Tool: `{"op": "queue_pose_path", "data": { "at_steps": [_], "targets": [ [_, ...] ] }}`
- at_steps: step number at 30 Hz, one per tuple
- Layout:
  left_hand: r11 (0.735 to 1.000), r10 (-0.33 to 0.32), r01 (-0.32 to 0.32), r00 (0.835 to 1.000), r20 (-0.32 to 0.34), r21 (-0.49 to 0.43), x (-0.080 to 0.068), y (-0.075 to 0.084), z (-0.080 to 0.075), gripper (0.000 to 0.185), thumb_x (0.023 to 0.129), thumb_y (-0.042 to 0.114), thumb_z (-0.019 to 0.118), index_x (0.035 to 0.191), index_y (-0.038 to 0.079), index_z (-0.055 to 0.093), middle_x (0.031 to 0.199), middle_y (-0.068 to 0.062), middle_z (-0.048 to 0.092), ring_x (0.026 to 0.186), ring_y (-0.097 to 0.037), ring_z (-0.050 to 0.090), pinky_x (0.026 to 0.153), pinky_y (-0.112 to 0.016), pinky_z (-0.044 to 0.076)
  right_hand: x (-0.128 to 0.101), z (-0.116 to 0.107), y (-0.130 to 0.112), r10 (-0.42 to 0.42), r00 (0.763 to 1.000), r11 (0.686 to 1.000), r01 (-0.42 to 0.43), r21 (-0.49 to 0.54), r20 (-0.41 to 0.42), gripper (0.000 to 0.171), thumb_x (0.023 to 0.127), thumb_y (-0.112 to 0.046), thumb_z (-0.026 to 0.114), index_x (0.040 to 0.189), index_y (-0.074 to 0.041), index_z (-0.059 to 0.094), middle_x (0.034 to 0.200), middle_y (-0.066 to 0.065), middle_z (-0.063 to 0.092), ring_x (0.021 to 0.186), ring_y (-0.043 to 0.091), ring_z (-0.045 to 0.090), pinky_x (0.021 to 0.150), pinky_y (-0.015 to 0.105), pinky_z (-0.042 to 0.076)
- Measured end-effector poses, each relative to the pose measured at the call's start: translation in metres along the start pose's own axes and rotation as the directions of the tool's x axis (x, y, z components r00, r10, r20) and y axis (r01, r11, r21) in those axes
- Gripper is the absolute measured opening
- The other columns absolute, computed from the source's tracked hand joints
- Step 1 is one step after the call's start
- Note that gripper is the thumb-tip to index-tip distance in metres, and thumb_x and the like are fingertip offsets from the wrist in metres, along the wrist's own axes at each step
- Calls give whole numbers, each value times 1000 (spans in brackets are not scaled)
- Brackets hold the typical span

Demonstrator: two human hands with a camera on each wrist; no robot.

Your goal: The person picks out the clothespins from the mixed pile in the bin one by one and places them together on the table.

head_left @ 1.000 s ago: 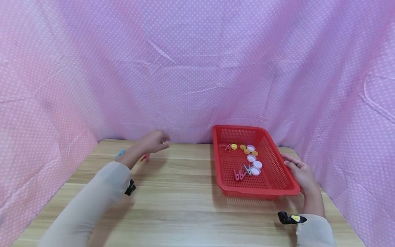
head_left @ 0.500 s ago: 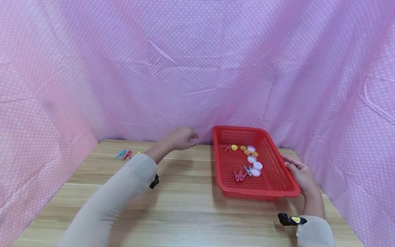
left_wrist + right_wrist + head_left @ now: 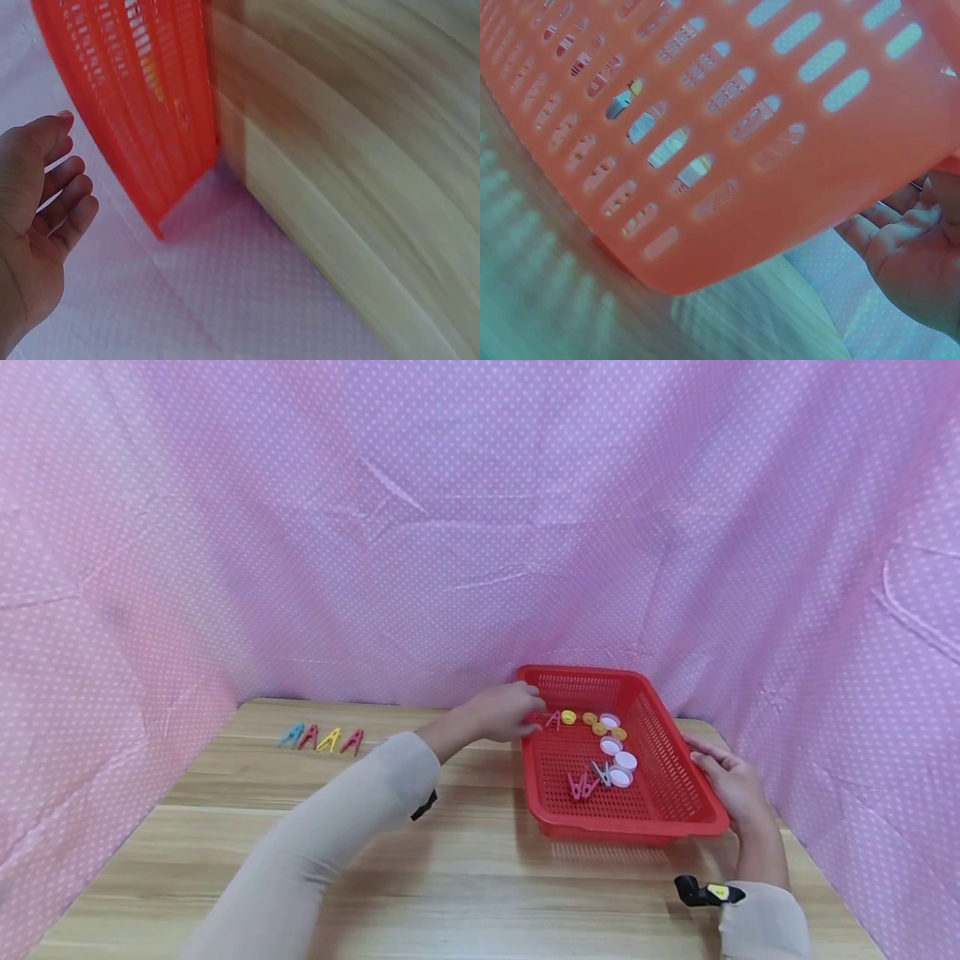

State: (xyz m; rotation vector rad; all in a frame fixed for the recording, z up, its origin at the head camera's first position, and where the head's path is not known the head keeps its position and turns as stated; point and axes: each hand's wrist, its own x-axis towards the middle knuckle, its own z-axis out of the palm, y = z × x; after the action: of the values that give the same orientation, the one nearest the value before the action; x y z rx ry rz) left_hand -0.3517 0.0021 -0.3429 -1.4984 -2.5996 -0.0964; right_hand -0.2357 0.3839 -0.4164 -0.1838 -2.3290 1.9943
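My left hand (image 3: 501, 712) hovers at the left rim of a red slotted plastic basket (image 3: 637, 827). In the left wrist view, the fingers of this hand (image 3: 45, 195) are loosely bent with nothing in them. My right hand (image 3: 731, 781) grips the basket's right rim, thumb on top; the right wrist view shows its fingers under the edge. In the basket lie pink clothespins (image 3: 581, 786), a grey clothespin (image 3: 602, 772), white caps (image 3: 626, 761) and yellow caps (image 3: 600, 727). One more pink clothespin (image 3: 554, 720) lies close to my left fingertips.
On the wooden table (image 3: 450, 877), at the far left, a blue clothespin (image 3: 292, 734), a red clothespin (image 3: 309, 736), a yellow clothespin (image 3: 328, 740) and another red clothespin (image 3: 353, 742) stand in a row. A pink dotted curtain (image 3: 450, 527) encloses the table behind and at both sides.
My left hand has swept right from above the clothespin row to the basket's left rim, uncovering the row. The right hand and the basket stay where they were.
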Motion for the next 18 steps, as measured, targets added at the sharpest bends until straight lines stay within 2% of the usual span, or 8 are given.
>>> {"op": "queue_pose_path", "data": {
  "at_steps": [8, 14, 18],
  "targets": [
    [998, -47, 49, 996, 73, -32, 26, 27, 15, 33, 98, 32, 70, 126, 15, 72, 122, -1, 68, 115, -16, 61, 99, -31, 52, 2, 0, 3, -69, 998, 995, 68, 76, 12, 49, 104, -25, 62, 150, -11, 53, 101, -15, 74, 86, 8, 72, 70, 26, 60],
    [995, -20, 31, 993, 120, -92, 40, 40, 31, 31, 98, 28, 71, 125, 15, 72, 120, 2, 69, 114, -13, 63, 98, -28, 52, 2, -2, 5, -62, 998, 995, 61, 83, 15, 48, 105, -24, 61, 150, -12, 53, 101, -14, 74, 85, 9, 72, 70, 27, 60],
    [992, -9, 29, 988, 153, -126, 44, 45, 36, 31, 96, 26, 74, 126, 17, 72, 119, 5, 70, 114, -10, 63, 98, -27, 51, 3, -3, 6, -48, 999, 996, 47, 75, 12, 47, 105, -24, 61, 150, -14, 53, 101, -15, 73, 85, 8, 72, 70, 26, 60]
  ]
}}
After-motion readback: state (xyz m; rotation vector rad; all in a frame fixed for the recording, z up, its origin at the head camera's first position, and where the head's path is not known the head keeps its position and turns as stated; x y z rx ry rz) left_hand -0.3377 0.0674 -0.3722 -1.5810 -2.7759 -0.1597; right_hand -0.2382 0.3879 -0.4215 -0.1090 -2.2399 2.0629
